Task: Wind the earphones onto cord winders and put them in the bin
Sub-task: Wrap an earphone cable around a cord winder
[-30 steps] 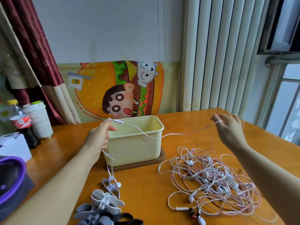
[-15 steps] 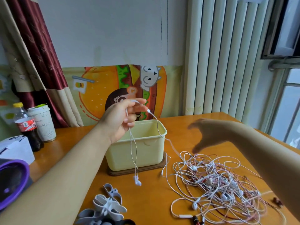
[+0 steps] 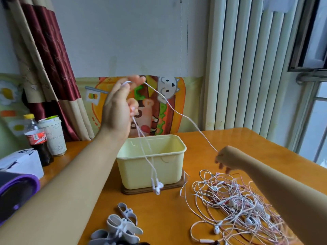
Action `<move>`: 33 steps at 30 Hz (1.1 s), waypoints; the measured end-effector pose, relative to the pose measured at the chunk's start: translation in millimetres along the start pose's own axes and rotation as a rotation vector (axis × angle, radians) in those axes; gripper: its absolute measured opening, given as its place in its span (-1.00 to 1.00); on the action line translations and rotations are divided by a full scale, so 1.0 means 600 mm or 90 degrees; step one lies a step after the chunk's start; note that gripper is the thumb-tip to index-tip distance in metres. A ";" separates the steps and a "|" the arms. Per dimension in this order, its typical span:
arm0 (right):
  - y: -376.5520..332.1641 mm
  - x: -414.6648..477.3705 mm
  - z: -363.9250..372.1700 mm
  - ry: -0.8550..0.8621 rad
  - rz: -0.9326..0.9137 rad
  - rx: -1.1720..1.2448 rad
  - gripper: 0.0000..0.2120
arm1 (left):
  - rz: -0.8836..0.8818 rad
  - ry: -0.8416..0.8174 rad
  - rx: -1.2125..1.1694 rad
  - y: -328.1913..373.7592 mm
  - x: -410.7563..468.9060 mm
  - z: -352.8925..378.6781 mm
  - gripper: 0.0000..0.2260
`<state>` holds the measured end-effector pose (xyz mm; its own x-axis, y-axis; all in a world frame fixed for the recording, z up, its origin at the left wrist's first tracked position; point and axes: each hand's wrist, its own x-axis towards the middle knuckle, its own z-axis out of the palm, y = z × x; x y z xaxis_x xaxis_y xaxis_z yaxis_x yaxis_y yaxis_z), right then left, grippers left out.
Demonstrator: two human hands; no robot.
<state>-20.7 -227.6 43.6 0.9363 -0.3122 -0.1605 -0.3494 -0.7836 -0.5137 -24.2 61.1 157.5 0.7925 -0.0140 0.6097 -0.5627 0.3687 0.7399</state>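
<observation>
My left hand (image 3: 120, 106) is raised high above the pale yellow bin (image 3: 178, 167) and pinches a white earphone cord (image 3: 178, 113). Its two earbuds (image 3: 157, 187) dangle in front of the bin. The cord runs down to the right into my right hand (image 3: 225, 160), which pinches it just above a tangled pile of white and pink earphones (image 3: 235, 207) on the wooden table (image 3: 230, 140). Several grey and white cord winders (image 3: 122, 225) lie at the front of the table. The bin stands on a brown base and looks empty.
At the left stand a cola bottle (image 3: 36, 138), a paper cup (image 3: 54, 137), a white box (image 3: 21, 163) and a purple-rimmed object (image 3: 16, 190). A curtain, a cartoon poster and a radiator line the wall behind. A window is at the right.
My left hand has lifted the cord well above the bin, raising the earbuds off the table. My right hand dropped from mid-air to the cord just over the pile.
</observation>
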 end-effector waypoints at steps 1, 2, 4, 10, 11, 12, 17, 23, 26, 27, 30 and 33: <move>0.018 0.003 -0.005 0.002 0.041 -0.011 -0.76 | 0.009 0.028 0.000 0.001 0.003 -0.007 -0.71; 0.030 0.002 -0.009 -0.002 0.076 -0.036 -0.73 | 0.019 0.051 0.003 0.001 0.005 -0.013 -0.72; 0.034 -0.003 -0.018 -0.027 0.103 -0.084 -0.59 | 0.034 0.088 0.025 0.001 0.006 -0.022 -0.73; -0.131 -0.076 -0.079 -0.074 -0.153 0.050 -0.41 | 0.064 0.094 0.076 -0.006 0.000 -0.026 -0.73; -0.164 -0.095 -0.090 -0.077 -0.209 0.073 -0.41 | 0.072 0.093 0.082 -0.006 0.001 -0.028 -0.73; -0.194 -0.114 -0.100 -0.074 -0.261 0.098 -0.42 | 0.080 0.093 0.087 -0.005 0.002 -0.030 -0.73; -0.287 -0.160 -0.123 -0.016 -0.437 0.230 -0.43 | 0.090 0.112 0.116 0.004 0.007 -0.053 -0.72; -0.310 -0.135 -0.074 -0.001 -0.455 0.222 -0.43 | 0.064 0.099 0.133 0.000 -0.004 -0.087 -0.75; -0.288 -0.112 -0.011 -0.070 -0.377 0.193 -0.46 | 0.008 0.074 0.138 -0.016 -0.020 -0.105 -0.76; -0.277 -0.103 0.014 -0.102 -0.346 0.175 -0.49 | -0.007 0.067 0.142 -0.023 -0.025 -0.111 -0.76; -0.239 -0.088 0.084 -0.229 -0.261 0.021 -0.71 | -0.052 0.044 0.170 -0.042 -0.039 -0.129 -0.76; -0.214 -0.086 0.108 -0.311 -0.240 -0.151 -0.53 | -0.099 0.006 0.206 -0.059 -0.051 -0.149 -0.78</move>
<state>-22.0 -76.4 63.2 0.8842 0.2430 -0.3990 0.0600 -0.9061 -0.4189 -7.6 131.4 87.1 0.8756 -0.0374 0.4815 -0.4796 0.0499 0.8761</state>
